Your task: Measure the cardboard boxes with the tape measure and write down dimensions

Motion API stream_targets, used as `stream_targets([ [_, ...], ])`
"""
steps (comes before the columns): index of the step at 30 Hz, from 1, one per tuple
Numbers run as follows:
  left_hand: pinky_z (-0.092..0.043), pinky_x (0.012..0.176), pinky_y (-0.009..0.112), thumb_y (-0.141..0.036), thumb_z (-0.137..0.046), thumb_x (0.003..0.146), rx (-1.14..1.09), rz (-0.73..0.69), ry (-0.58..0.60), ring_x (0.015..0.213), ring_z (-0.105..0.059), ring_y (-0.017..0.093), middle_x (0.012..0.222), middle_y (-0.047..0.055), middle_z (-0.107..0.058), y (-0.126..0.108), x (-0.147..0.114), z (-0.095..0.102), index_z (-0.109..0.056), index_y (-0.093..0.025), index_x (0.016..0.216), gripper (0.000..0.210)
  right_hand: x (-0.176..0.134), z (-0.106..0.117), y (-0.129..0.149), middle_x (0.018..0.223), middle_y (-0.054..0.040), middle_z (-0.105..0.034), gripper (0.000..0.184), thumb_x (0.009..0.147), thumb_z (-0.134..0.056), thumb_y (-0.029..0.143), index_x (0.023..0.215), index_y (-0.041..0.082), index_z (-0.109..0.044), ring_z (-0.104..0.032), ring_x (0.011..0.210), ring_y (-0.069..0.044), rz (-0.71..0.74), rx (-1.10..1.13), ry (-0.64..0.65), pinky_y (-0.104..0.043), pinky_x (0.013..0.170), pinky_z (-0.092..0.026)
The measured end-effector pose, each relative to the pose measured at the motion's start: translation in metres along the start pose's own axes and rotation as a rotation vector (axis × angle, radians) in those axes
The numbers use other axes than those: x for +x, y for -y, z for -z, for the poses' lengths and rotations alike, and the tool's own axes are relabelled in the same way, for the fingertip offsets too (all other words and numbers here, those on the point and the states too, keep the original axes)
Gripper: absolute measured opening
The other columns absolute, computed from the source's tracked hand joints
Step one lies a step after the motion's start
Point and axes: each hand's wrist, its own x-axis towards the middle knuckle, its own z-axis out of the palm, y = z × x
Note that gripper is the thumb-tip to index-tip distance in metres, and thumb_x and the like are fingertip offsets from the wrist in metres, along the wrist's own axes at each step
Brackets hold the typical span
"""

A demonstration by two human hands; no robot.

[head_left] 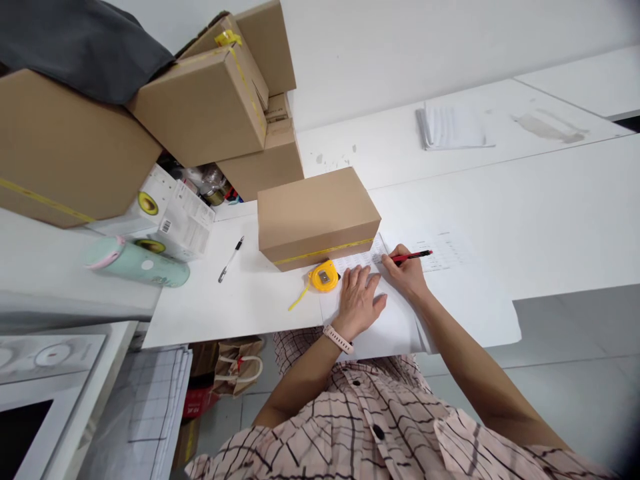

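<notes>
My right hand point(404, 272) is closed around a red and black pen point(415, 256), its fist resting on printed paper sheets point(385, 323). Flat on the same sheets lies my left hand point(360, 300), fingers spread, with a pink band on the wrist. Just left of those fingertips is a yellow tape measure point(324, 276) with a yellow strap trailing toward me. A closed cardboard box point(317, 213) with yellow tape stands beyond my hands, covering the far part of the sheets. The pen's tip is too small to make out.
A clear pen with a black cap point(231, 260) lies on the white table point(200, 313). To its left are a mint green bottle point(140, 263) and avocado-printed boxes point(185, 223). Large cardboard boxes point(200, 100) are stacked behind. More papers point(453, 125) rest at the back right.
</notes>
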Motion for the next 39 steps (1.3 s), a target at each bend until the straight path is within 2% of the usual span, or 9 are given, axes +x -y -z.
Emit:
stream_targets([
  [39,-0.027,0.127,0.056,-0.04,-0.059,0.098,0.001,-0.01,-0.02,0.146,-0.042,0.035,0.151,0.014,-0.054,0.0014,-0.001,-0.0021,-0.057,-0.017,0.137,0.045,0.0003,0.0006,-0.0034,0.057,0.0049,-0.045,0.026,0.082,-0.065,0.034,0.066,0.024,-0.047,-0.039,0.056,-0.013,-0.023,-0.051,-0.018,-0.031,0.057,-0.031],
])
